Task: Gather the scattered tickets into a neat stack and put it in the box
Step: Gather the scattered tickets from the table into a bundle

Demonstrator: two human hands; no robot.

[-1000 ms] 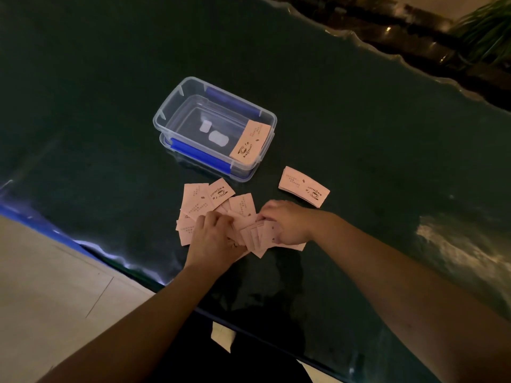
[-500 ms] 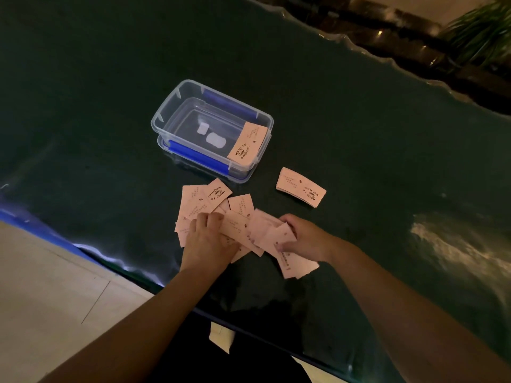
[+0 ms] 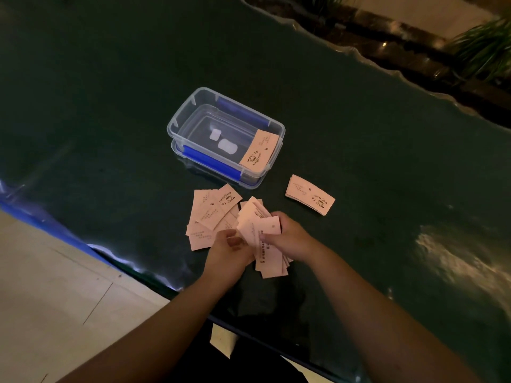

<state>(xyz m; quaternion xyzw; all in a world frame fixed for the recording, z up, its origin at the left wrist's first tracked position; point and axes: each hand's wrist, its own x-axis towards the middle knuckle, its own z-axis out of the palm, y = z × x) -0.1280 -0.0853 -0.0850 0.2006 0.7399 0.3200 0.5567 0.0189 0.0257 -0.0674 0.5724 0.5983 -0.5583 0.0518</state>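
Pink tickets are sitting fanned in the right hand, fingers pinching them for squaring, while the left hand is cupping their edge, more lying loose near the box.

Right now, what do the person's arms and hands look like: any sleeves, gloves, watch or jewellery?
Both forearms are bare up to the frame edge, with no sleeve in sight. The left hand and the right hand wear no gloves. No watch, bracelet or wristband shows on either wrist. The light is dim, so I cannot tell whether there is a ring on any finger.
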